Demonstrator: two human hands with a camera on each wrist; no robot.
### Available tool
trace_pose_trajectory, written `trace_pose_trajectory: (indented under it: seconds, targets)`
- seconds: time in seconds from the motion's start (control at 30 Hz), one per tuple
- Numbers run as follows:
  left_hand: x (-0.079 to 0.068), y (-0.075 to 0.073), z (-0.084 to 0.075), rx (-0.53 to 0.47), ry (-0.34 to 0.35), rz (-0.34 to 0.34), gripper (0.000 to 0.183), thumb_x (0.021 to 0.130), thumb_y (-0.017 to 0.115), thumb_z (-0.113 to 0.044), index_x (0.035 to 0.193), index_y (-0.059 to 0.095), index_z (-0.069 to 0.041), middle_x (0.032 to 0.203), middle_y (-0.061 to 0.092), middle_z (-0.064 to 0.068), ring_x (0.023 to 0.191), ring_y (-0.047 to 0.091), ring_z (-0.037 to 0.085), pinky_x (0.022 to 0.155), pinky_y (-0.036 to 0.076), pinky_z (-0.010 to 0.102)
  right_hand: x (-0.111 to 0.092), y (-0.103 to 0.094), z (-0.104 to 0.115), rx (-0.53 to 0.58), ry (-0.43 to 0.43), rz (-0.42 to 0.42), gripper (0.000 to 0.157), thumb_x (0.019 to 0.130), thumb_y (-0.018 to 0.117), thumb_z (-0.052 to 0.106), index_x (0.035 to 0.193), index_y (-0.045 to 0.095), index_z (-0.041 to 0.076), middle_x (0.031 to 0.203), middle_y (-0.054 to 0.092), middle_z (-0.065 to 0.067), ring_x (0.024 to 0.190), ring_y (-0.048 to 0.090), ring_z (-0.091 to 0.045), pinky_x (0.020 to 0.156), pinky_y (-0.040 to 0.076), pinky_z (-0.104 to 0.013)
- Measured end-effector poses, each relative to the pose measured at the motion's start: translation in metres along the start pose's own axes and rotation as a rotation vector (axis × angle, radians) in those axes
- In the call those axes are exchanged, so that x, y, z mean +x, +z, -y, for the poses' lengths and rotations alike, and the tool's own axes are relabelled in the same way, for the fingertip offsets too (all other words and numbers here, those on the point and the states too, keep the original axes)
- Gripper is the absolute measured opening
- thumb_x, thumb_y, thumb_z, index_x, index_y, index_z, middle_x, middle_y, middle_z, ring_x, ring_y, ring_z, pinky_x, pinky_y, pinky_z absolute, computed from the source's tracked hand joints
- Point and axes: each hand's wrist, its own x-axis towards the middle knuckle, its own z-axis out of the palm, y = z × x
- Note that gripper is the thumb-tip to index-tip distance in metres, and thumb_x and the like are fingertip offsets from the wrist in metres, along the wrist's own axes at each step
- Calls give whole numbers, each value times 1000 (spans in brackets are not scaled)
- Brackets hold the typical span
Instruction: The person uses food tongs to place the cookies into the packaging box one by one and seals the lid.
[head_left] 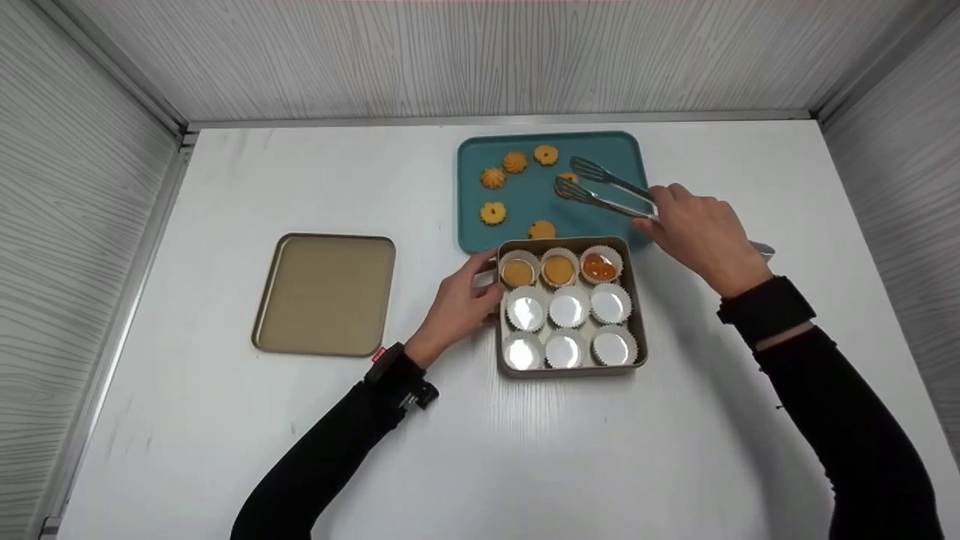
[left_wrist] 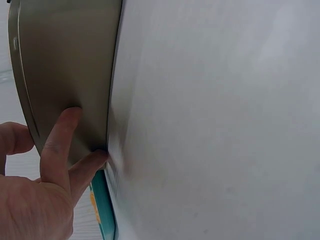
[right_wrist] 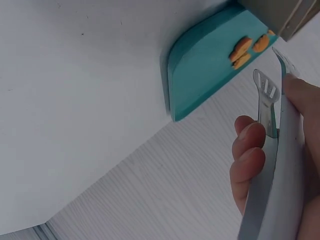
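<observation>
1. Hands well apart: tin's point(left_wrist: 65, 55) left wall is pressed from outside by the left hand's point(head_left: 463, 300) fingertips, fingers spread; tongs point(head_left: 609, 204) are gripped by the right hand point(head_left: 697, 229) above the tray's point(head_left: 529, 193) right side.
2. White table point(head_left: 420, 450): tray, tin and lid point(head_left: 324, 294) are all set on it.
3. Teal tray: placed at the far side; its near edge is partly covered by the tin in the head view; contact cannot be told.
4. Tin: placed upright, nearer the person. Judged stiff and light, apt to slide; best steadied by a side wall.
5. Shallow gold lid: laid flat, left of the tin, well apart.
6. Tongs: arms held spread, slotted ends over one cookie point(head_left: 568, 175) on the tray; contact cannot be told. Judged springy metal; best squeezed mid-arm.
7. Pleated cups point(head_left: 568, 307): nine, set in three rows inside the tin. Far row is filled, two with yellow cookies, one with something glossy orange; the other six show only glare. Judged thin and easily crushed.
8. Cookies: scattered on the tray, some ring-shaped, some swirled. Judged light, dry, brittle; best taken across opposite edges with a light squeeze.
</observation>
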Motion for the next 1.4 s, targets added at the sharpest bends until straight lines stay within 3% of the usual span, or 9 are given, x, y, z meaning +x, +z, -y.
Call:
trace_pose_trajectory:
  seconds: [0.17,0.53,0.8,1.2,1.4]
  targets:
    - [1,-1,-2,24,19,-6,60,102,57,-12,159,40,-13,153,49,18,125,64,31,84,62,33,11,9,0,-31,-8,-5,44,100,71,31,111,56,-10,88,59,-22,62,57,-37,54,53,-55]
    - [1,-4,-2,46,35,-10,59,102,57,-12,159,41,-11,153,50,19,126,63,32,88,61,33,18,20,5,-19,14,20,46,101,69,32,116,56,-10,90,59,-23,64,58,-38,56,55,-56]
    - [1,-6,-2,42,28,-3,59,103,55,-14,160,39,-11,153,50,19,126,63,32,83,63,33,20,29,9,-44,21,-9,44,102,68,31,111,56,-10,84,55,-21,60,56,-34,53,53,-54]
    - [-1,-4,0,55,31,7,59,102,58,-13,159,41,-10,152,51,19,126,64,32,91,60,33,15,34,7,-23,46,2,42,102,68,29,110,55,-11,82,52,-20,59,53,-34,50,52,-53]
    - [-1,-4,0,66,41,3,59,102,58,-13,158,41,-8,152,51,20,126,63,34,93,60,34,11,35,6,-32,2,-84,35,103,66,24,99,53,-9,79,53,-22,55,56,-39,48,52,-56]
